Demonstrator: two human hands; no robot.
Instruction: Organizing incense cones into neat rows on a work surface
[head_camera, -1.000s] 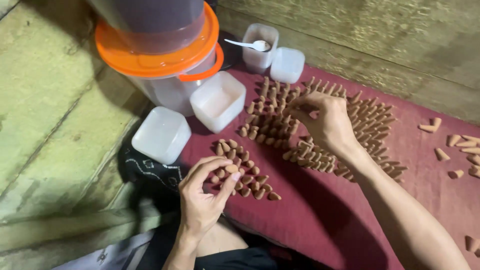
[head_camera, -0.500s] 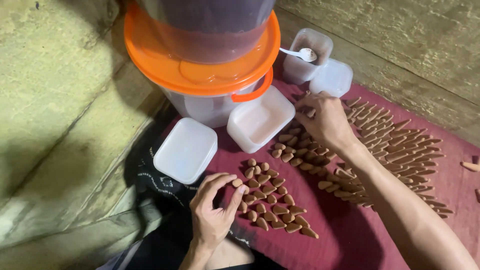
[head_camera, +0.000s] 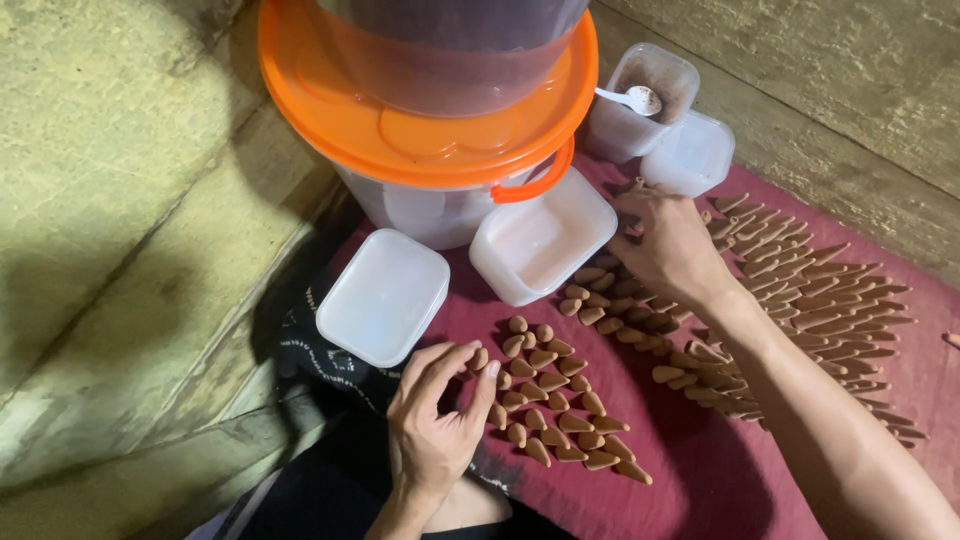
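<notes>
Many small brown clay-like cones (head_camera: 555, 400) lie in rows on a dark red cloth (head_camera: 700, 480). My left hand (head_camera: 435, 410) hovers at the near left edge of the closest group, its thumb and fingertips pinching one small cone (head_camera: 480, 358). My right hand (head_camera: 670, 245) reaches across a second, larger group of cones (head_camera: 790, 290) further back, fingers curled down onto the cones by a square white tub (head_camera: 540, 245). Whether it grips a cone is hidden by the fingers.
A white bucket with an orange lid (head_camera: 430, 130) carries a clear tub of dark powder on top. A lidded white box (head_camera: 385, 295) sits at the left. At the back stand a tub with a white spoon (head_camera: 640, 100) and another lidded tub (head_camera: 690, 155). Rough concrete surrounds the cloth.
The view has moved closer and shifted, so the bucket fills more of the top. My left hand stays at the near group of cones; my right hand has moved slightly toward the white tub.
</notes>
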